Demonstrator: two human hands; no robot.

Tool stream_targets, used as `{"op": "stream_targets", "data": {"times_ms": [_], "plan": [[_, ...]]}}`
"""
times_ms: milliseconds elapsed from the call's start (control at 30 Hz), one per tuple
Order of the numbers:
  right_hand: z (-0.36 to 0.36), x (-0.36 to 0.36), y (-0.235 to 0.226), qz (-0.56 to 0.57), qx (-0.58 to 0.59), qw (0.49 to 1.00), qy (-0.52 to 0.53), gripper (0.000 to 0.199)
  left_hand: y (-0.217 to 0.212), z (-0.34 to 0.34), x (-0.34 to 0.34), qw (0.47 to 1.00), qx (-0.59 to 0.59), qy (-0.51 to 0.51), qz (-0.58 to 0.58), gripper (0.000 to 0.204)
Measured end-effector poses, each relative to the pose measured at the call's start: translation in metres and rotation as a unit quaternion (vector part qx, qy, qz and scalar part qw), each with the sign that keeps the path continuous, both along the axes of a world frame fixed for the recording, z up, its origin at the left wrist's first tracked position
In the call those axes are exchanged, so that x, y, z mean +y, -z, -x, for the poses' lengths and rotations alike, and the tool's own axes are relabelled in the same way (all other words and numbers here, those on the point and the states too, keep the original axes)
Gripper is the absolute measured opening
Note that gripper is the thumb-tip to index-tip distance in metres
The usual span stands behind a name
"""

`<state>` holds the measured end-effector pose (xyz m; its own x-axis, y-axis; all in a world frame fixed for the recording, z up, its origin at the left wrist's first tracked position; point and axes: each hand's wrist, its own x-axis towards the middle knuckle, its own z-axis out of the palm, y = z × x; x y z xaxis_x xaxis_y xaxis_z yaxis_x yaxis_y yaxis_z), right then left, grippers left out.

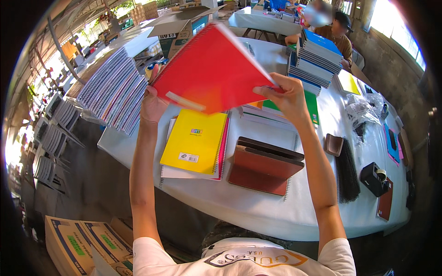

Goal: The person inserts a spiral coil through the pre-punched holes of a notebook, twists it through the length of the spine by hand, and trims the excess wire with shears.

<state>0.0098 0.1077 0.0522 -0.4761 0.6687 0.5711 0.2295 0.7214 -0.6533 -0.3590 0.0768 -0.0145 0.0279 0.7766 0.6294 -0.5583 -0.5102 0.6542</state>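
A red spiral notebook is held up above the table between my two hands. My left hand grips its coil side, and my right hand pinches the opposite edge. Below it a yellow spiral notebook lies on a small pile with pink and white ones. To its right, a brown wooden stand rests on the tabletop. Behind my right wrist lie notebooks with a green cover, partly hidden by the arm.
A tall stack of spiral notebooks stands at the left, blue-covered ones at the back right. Black coils, a tape dispenser and clear plastic lie at the right. Cartons stand lower left. A person sits across the table.
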Motion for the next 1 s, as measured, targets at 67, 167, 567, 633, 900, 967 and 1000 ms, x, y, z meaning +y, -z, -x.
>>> {"op": "stream_targets", "data": {"times_ms": [67, 167, 567, 633, 900, 967, 1000], "plan": [[0.025, -0.015, 0.014, -0.23, 0.026, 0.973, 0.013, 0.026, 0.007, 0.019, 0.005, 0.999, -0.014, 0.032, 0.037, 0.071], [0.054, -0.051, 0.052, -0.365, -0.106, 0.925, -0.003, 0.038, 0.033, 0.048, 0.007, 0.957, 0.231, -0.168, 0.048, 0.065], [-0.138, 0.083, 0.095, -0.005, -0.005, 0.969, 0.249, 0.016, 0.044, -0.147, 0.085, 0.656, 0.714, -0.232, -0.08, 0.065], [-0.192, 0.117, 0.119, 0.09, 0.05, 0.926, 0.362, 0.017, 0.049, -0.21, 0.118, 0.609, 0.739, -0.235, -0.168, 0.068], [-0.24, 0.096, 0.198, 0.175, 0.222, 0.824, 0.491, 0.025, 0.057, -0.422, 0.174, 0.515, 0.788, -0.041, -0.334, 0.078], [-0.254, 0.082, 0.209, 0.176, 0.174, 0.828, 0.503, 0.024, 0.051, -0.455, 0.176, 0.465, 0.83, 0.015, -0.309, 0.078], [-0.263, 0.077, 0.213, 0.198, 0.166, 0.819, 0.512, 0.023, 0.048, -0.466, 0.179, 0.43, 0.861, 0.054, -0.266, 0.077]]}}
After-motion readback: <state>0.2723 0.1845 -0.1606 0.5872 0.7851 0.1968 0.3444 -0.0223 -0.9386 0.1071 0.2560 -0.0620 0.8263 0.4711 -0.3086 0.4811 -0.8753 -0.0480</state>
